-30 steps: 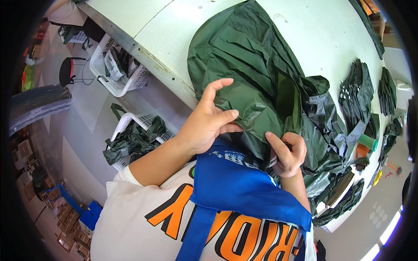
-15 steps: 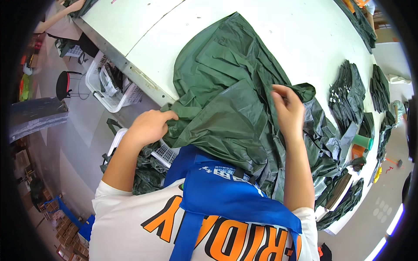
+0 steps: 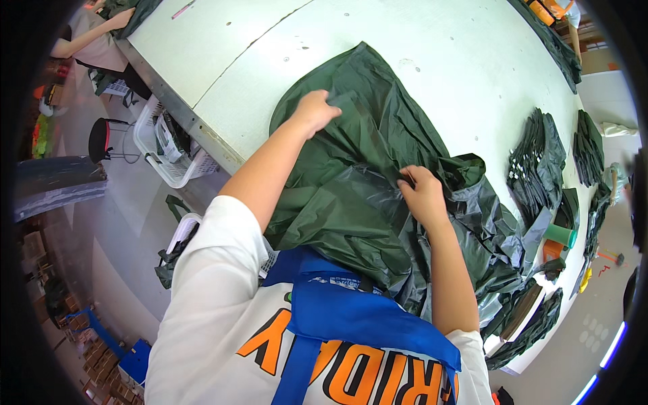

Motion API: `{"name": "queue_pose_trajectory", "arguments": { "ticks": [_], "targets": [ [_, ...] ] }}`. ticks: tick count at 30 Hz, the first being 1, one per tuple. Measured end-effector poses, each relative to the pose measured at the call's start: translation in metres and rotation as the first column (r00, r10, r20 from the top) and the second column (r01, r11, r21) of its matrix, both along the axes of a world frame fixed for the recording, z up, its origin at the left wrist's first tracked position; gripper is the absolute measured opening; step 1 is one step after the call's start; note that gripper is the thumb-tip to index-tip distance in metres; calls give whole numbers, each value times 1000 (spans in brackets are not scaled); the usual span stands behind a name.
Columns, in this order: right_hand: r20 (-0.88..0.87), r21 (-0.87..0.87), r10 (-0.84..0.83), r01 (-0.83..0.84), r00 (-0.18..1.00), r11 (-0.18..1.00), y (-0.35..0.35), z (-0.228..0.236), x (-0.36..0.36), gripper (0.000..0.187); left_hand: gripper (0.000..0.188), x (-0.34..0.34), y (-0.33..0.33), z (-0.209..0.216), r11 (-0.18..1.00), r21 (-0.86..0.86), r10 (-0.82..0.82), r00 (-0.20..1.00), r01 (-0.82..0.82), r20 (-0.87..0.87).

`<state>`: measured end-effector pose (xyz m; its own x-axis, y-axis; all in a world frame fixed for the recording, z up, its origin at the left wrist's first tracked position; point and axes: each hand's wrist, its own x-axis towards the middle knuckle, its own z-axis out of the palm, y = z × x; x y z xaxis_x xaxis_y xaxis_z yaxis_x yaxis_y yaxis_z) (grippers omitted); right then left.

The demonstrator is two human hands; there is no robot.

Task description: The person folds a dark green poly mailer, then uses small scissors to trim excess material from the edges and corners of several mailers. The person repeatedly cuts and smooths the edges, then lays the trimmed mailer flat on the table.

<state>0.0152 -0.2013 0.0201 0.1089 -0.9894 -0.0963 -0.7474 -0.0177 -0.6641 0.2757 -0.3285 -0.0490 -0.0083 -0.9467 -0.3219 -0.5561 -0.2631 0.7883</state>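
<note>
A large, crumpled piece of dark green, slightly shiny fabric (image 3: 324, 209) lies on the white table and spills over its near edge against my apron. Its rounded far end comes to a point. Over the upper left part of it is my left hand (image 3: 315, 113), thumb and fingers apart, with no fold visibly gripped. My right hand (image 3: 425, 199) is lower and to the right, thumb and forefinger bent together on a fold of the fabric. Beside that hand, a rolled dark green opening (image 3: 464, 170) stands up from the bunched cloth.
White baskets (image 3: 179, 152) stand below the table's left edge, near a stool (image 3: 100, 140). Stacked dark folded pieces (image 3: 536, 158) lie at the right, with a green cylinder (image 3: 560, 235) nearer. Another person's hand (image 3: 121, 19) holds dark cloth at the far left.
My left hand has left the fabric's near left edge and moved forward and right over its upper part. My right hand has shifted left and nearer to me. The fabric's far tip sits slightly nearer.
</note>
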Motion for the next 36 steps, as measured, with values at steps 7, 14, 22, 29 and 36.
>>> {"name": "queue_pose_trajectory", "arguments": {
  "ticks": [7, 14, 22, 29, 36],
  "targets": [
    [541, 22, -33, 25, 840, 999, 2, 64, 28, 71, 42, -58, 92, 123, 908, 115, -95, 465, 402, -880],
    [842, 400, -472, 285, 260, 871, 20, 85, -16, 31, 40, -31, 36, 165, 586, -760, -195, 959, 282, 205],
    [930, 261, -235, 55, -283, 964, -10, 118, -94, 32, 17, -18, 31, 174, 824, -225, -561, 695, 520, -450],
    [906, 303, -273, 45, -324, 952, -15, 128, -96, 32, 36, -40, 46, 188, 808, -259, -589, 740, 530, -324],
    [931, 335, -315, 96, -183, 937, -38, 151, -118, 29, 39, -34, 49, 205, 827, -130, -439, 483, 548, -758]
  ]
}}
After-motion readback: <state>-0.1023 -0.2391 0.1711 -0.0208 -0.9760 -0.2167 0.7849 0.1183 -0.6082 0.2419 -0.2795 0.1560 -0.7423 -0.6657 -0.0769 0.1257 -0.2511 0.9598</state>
